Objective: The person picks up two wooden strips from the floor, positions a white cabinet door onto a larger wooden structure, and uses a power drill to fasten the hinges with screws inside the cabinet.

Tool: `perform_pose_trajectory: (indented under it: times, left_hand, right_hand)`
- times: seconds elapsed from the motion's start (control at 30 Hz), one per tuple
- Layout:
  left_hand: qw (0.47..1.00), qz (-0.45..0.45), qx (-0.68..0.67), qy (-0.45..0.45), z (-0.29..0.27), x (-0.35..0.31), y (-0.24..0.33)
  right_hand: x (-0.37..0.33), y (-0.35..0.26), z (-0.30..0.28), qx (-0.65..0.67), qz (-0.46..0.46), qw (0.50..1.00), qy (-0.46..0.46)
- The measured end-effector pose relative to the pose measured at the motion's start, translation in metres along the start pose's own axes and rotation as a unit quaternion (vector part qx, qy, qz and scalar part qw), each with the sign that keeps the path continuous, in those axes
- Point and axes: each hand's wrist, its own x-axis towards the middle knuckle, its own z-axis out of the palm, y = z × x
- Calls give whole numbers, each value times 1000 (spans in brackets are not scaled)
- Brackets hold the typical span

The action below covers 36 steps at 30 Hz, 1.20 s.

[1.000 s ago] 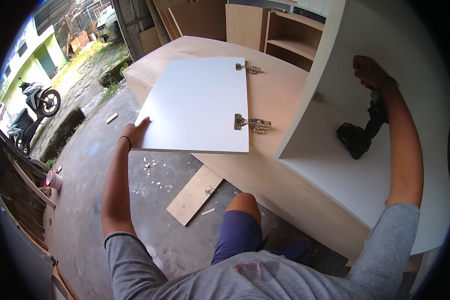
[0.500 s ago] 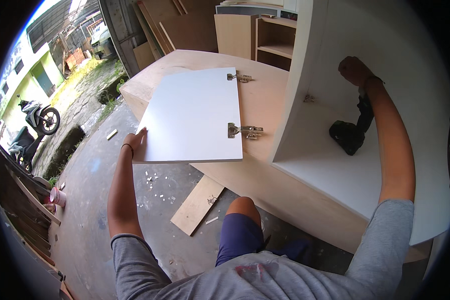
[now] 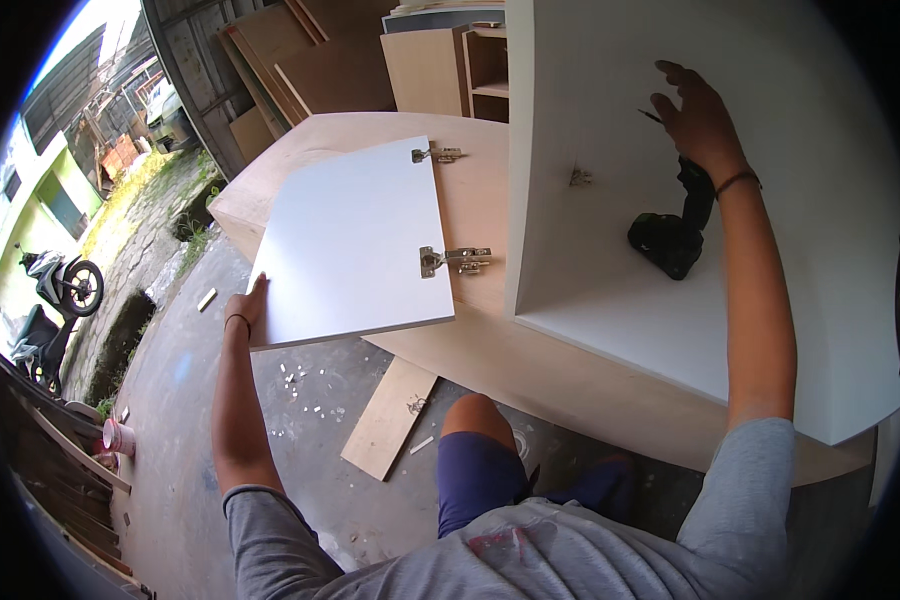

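My left hand [image 3: 248, 307] grips the near left edge of a white cabinet door [image 3: 350, 250], fingers beneath and thumb along the side. The door lies tilted over a plywood surface [image 3: 480, 190], and two metal hinges [image 3: 453, 261] stick out from its right edge. Inside the white cabinet [image 3: 600, 290], my right hand [image 3: 702, 122] is open above a black cordless drill [image 3: 670, 240], its fingers spread. The drill stands on its battery, with a thin bit [image 3: 650, 116] showing beside my fingers; whether the palm touches the drill is hidden. A small heap of screws [image 3: 581, 177] lies left of it.
A loose wooden board [image 3: 385, 425] and white scraps lie on the concrete floor [image 3: 190, 400] near my knee. Wood sheets [image 3: 270, 70] lean at the back beside a small cabinet [image 3: 425, 72]. A motorbike [image 3: 60, 290] is parked outside at left, a bucket [image 3: 119, 437] below it.
My right hand has gone from a closed fist to spread fingers above the drill. The view has shifted right; my left hand still holds the door, which is slightly turned.
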Motion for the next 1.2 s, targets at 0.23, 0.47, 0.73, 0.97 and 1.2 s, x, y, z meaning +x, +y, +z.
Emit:
perform_pose_trajectory:
  times: [0.23, 0.47, 0.73, 0.97, 1.2]
  left_hand:
    - [999, -8, -27, -19, -6, -18, 3]
    - [998, -8, -58, -25, -5, -27, -12]
    - [988, -29, -151, 34, 45, -35, -78]
    - [852, -112, -504, 89, 122, -184, -142]
    - [752, -110, -601, 246, 144, -357, -193]
  right_hand:
    - [-225, -172, -1, 550, 63, 769, -318]
    - [-254, -243, 158, 841, 391, 192, -321]
    - [-232, -260, 154, 858, 378, 202, -283]
    - [-263, -245, 147, 799, 212, 442, -347]
    - [-305, -204, 27, 670, 22, 610, -424]
